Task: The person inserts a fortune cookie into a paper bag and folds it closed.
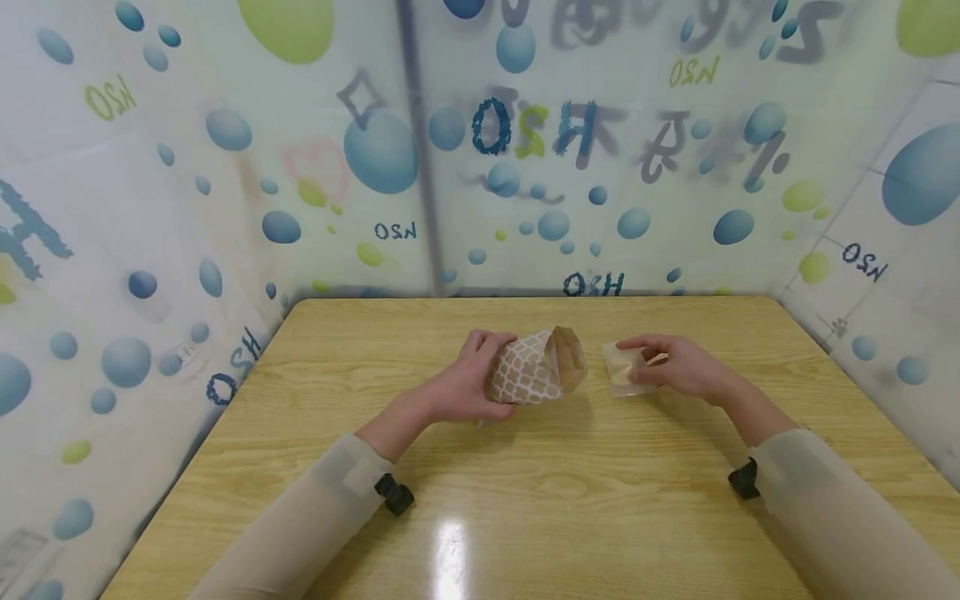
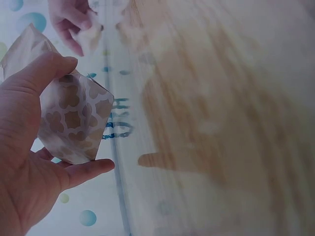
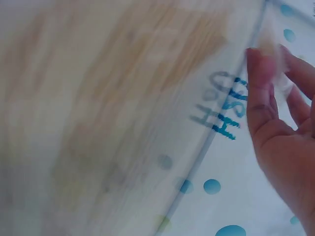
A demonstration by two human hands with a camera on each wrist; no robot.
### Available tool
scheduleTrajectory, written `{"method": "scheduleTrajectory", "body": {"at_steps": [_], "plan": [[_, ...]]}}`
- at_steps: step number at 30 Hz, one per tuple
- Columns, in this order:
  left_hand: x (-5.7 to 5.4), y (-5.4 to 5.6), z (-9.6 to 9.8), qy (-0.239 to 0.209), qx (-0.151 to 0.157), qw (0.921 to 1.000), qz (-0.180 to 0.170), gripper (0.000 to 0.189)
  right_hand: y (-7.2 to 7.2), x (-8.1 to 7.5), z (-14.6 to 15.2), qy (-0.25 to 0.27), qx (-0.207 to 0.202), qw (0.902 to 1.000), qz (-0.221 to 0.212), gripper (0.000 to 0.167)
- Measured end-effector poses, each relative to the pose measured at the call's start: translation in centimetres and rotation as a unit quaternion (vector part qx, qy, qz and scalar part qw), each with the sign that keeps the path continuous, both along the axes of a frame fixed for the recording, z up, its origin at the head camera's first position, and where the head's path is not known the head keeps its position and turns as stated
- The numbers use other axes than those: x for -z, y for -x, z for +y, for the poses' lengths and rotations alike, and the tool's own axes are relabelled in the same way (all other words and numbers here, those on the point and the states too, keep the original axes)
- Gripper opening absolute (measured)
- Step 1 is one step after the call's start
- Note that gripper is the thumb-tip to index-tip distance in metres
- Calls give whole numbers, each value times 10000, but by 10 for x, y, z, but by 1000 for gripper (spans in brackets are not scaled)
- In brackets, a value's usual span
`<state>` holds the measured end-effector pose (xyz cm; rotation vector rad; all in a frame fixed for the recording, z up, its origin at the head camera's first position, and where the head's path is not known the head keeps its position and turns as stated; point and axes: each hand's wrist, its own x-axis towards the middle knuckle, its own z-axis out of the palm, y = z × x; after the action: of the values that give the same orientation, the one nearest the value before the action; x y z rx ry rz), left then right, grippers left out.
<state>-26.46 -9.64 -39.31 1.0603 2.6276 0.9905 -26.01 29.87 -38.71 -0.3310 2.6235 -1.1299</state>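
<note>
A brown paper bag [image 1: 527, 371] with a white lattice print lies on its side in my left hand [image 1: 467, 385], thumb and fingers gripping it around its closed end. Its mouth gapes toward the right. Across a small gap, my right hand [image 1: 686, 368] pinches a small see-through packet [image 1: 620, 372] with something pale inside. In the left wrist view the thumb presses on the printed bag [image 2: 74, 113]. Motion blurs the packet [image 3: 268, 42] in the right wrist view, and its contents cannot be made out.
Both hands are above a glossy wooden table [image 1: 525, 500]. A curtain [image 1: 637, 183] printed with blue and green dots and mirrored letters hangs behind the table and along both sides. Dark wrist devices [image 1: 395, 495] sit at the sleeve cuffs.
</note>
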Motion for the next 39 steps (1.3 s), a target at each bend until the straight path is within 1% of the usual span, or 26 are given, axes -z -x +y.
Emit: {"method": "scheduleTrajectory", "body": {"at_steps": [4, 8, 13, 16, 20, 25, 30, 34, 39], "plan": [[0, 0, 0, -4, 13, 10000, -16, 105, -8, -5, -3, 345, 133, 9991, 198, 59], [0, 1, 0, 1, 13, 10000, 4, 105, -16, -12, -9, 518, 278, 9976, 354, 58], [-1, 0, 0, -14, 12, 10000, 33, 104, -28, -25, -15, 610, 309, 9956, 647, 54], [-3, -1, 0, -32, 9, 10000, 36, 104, -35, -34, -17, 766, 310, 9933, 806, 50], [-3, -1, -1, -38, 29, 10000, 43, 104, -41, -44, -18, 1056, 256, 9902, 873, 46], [-2, -1, 0, -23, 48, 10000, 50, 103, -42, -49, -31, 1160, -24, 9895, 858, 39], [-1, -2, 1, 2, 58, 10000, -2, 104, -40, -49, -46, 1079, -422, 9901, 790, 36], [0, -3, 3, 37, 107, 9999, -28, 103, -39, -48, -55, 935, -505, 9911, 797, 36], [-1, -4, 4, 73, 241, 9996, -86, 104, -37, -47, -62, 774, -457, 9916, 930, 35]]}}
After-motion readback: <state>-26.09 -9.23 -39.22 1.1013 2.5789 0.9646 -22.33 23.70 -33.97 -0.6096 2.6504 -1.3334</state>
